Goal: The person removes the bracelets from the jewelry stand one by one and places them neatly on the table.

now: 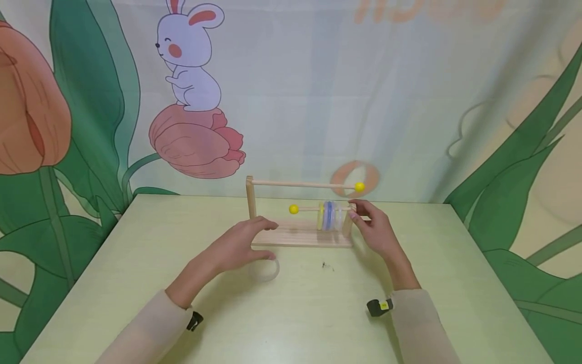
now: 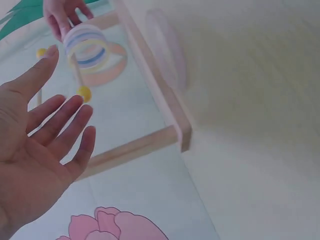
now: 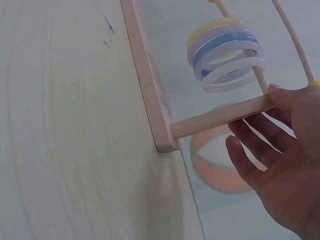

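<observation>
A wooden rack (image 1: 295, 238) with two rods stands on the table. Its long upper rod (image 1: 304, 184) comes from the tall left post, its short lower rod (image 3: 261, 77) from the right post. Several bangles (image 1: 328, 216), yellow, blue, lilac and clear, hang on the lower rod. My right hand (image 1: 375, 230) grips the top of the right post (image 3: 220, 117) between thumb and fingers. My left hand (image 1: 236, 245) is over the front left of the rack, fingers spread and loosely bent, holding nothing. Below its thumb lies a pale translucent bangle (image 1: 265, 279) in front of the base.
Each rod ends in a yellow ball (image 1: 293, 209). Small dark marks (image 1: 325, 265) show on the table (image 1: 291, 318) in front of the rack. Behind the table hangs a curtain (image 1: 282, 101) printed with a rabbit, tulips and leaves.
</observation>
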Demonstrator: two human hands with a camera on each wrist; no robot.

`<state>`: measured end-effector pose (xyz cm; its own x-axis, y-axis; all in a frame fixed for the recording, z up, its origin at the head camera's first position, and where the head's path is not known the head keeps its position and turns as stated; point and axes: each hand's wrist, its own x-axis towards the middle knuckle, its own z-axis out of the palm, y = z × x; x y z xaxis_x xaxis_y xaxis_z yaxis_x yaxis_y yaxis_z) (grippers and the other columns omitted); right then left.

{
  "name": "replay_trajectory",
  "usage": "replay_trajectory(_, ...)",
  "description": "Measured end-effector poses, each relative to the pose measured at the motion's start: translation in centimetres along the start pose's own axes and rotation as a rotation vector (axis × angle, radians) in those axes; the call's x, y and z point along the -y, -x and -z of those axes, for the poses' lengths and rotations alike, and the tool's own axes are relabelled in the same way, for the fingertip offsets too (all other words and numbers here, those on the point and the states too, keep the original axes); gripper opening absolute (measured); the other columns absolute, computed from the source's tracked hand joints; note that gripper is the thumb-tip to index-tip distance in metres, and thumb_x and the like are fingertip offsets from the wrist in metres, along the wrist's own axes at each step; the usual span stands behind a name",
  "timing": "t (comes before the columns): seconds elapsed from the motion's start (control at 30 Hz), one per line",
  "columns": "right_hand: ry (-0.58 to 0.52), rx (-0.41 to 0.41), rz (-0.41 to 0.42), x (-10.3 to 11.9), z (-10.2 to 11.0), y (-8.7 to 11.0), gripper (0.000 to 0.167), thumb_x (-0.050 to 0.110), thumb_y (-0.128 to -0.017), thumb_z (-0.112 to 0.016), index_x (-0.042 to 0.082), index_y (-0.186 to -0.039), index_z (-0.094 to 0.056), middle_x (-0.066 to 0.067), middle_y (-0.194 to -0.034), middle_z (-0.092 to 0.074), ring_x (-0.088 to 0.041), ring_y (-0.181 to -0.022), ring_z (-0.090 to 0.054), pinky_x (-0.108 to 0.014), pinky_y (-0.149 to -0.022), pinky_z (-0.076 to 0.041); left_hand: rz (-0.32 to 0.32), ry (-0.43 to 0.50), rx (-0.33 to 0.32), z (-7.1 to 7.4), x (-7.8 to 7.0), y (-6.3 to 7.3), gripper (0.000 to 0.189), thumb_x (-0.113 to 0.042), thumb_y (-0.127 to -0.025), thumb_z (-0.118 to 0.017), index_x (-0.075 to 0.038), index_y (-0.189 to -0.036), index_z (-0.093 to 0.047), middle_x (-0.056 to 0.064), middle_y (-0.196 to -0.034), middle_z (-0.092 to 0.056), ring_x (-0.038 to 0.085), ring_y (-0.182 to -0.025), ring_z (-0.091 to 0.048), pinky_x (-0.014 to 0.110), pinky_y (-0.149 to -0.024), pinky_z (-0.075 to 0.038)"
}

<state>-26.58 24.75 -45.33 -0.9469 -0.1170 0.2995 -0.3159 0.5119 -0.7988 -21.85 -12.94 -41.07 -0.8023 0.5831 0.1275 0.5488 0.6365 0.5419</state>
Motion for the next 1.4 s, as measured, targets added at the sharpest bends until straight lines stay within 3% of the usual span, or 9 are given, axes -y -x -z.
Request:
replay_trajectory(0.27,-0.004,-0.005,0.002,-0.1,0.0,0.0,0.036,0.022,-0.11,-0.062,0.007,-0.142,-0.062,-0.016,-0.124,-0.07,-0.028,-0.116,-0.066,-0.038,-0.093,-0.056,-0.057,0.022,-0.096,0.0,-1.9,-2.3,0.07,-0.038,-0.093,-0.085,-0.01,-0.15,-0.057,0.003,-0.148,-0.059,0.026,-0.137,-0.057,0.047,-0.114,-0.047)
replay_trajectory(0.57,-0.023,0.007,-0.006,-0.1,0.0,0.0,0.038,0.025,-0.11,-0.061,0.006,-0.143,-0.061,-0.016,-0.125,-0.069,-0.03,-0.12,-0.065,-0.052,-0.098,-0.055,-0.075,0.034,-0.172,-1.0,-2.4,-4.9,0.076,-0.041,-0.093,-0.084,-0.01,-0.155,-0.051,0.004,-0.153,-0.054,0.025,-0.143,-0.051,0.046,-0.117,-0.044)
replay_trajectory(0.7,-0.017,0.002,-0.011,0.1,0.1,0.0,0.038,0.025,-0.11,-0.061,0.005,-0.143,-0.061,-0.016,-0.127,-0.069,-0.03,-0.121,-0.064,-0.047,-0.097,-0.055,-0.085,0.034,-0.198,-1.7,-2.6,-6.3,0.076,-0.039,-0.093,-0.084,-0.009,-0.155,-0.051,0.006,-0.154,-0.053,0.026,-0.142,-0.051,0.045,-0.117,-0.044)
replay_trajectory(0.9,-0.018,0.005,-0.008,-0.3,0.1,0.0,0.039,0.026,-0.11,-0.062,0.004,-0.143,-0.062,-0.015,-0.126,-0.07,-0.029,-0.119,-0.066,-0.027,-0.09,-0.055,-0.075,0.059,-0.228,-2.5,-2.7,-8.1,0.077,-0.038,-0.093,-0.085,-0.008,-0.155,-0.051,0.008,-0.154,-0.054,0.03,-0.143,-0.05,0.047,-0.119,-0.042)
replay_trajectory(1.07,-0.023,0.005,-0.006,-0.4,-0.2,0.1,0.039,0.026,-0.11,-0.061,0.004,-0.142,-0.062,-0.016,-0.127,-0.069,-0.03,-0.12,-0.065,-0.032,-0.092,-0.056,-0.063,0.102,-0.247,-3.2,-2.6,-9.1,0.079,-0.036,-0.093,-0.085,-0.007,-0.156,-0.049,0.009,-0.157,-0.051,0.031,-0.147,-0.046,0.049,-0.12,-0.041)
replay_trajectory(1.4,-0.016,0.003,0.0,-0.3,0.1,0.1,0.038,0.023,-0.11,-0.062,0.004,-0.142,-0.062,-0.015,-0.127,-0.07,-0.028,-0.119,-0.066,-0.025,-0.089,-0.055,-0.034,0.075,-0.17,-3.9,-2.9,-11.4,0.077,-0.032,-0.093,-0.085,-0.011,-0.158,-0.049,0.007,-0.161,-0.048,0.031,-0.147,-0.045,0.053,-0.118,-0.042)
